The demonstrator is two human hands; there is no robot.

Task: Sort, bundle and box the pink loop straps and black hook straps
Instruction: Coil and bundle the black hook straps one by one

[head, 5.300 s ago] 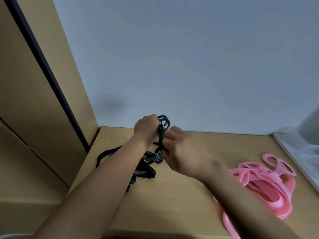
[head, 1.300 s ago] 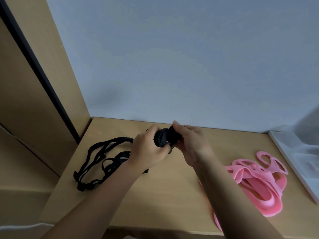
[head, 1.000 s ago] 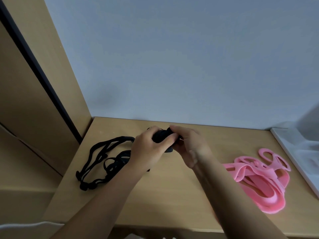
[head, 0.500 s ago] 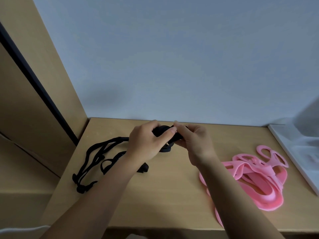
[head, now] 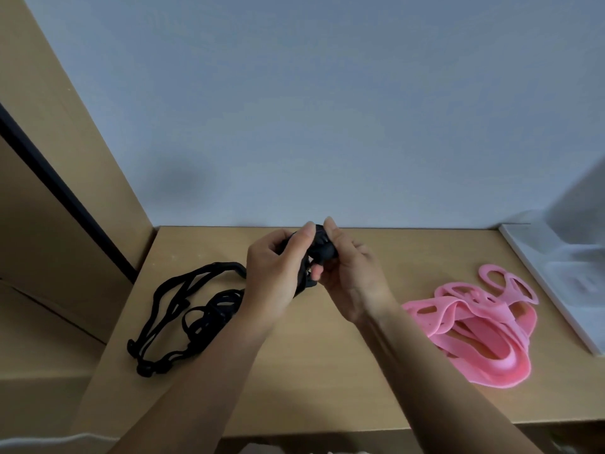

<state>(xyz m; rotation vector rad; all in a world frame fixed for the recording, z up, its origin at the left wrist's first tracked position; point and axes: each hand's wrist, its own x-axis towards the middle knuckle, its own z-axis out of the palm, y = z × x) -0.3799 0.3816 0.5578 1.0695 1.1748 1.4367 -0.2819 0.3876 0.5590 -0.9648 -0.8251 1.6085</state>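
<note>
Head cam looks down on a light wood counter pushed up against a grey-blue wall. Both hands are up over the back-middle of it w/ a small wad of black strap squeezed between them. The left hand has its thumb and fingers curled round the wad from the left. The right hand pinches it from the other side, thumb on top, fingertips tucked under. The wad is held a bit above the counter afaict, not resting on it.

The rest of the black hook straps lie in a loose tangle on the left part of the counter, partly behind the left forearm. Can't tell if any of them run up into the wad. The pink loop straps sit in a floppy heap on the right, well apart from the black ones.

Only container is a white tray at the right edge, cut off by the frame, just beside the pink heap w/ a sliver of counter between. It's too blurry to tell what's in it, tbh.

On the left is a tan side panel w/ a black strip running down it.
</note>
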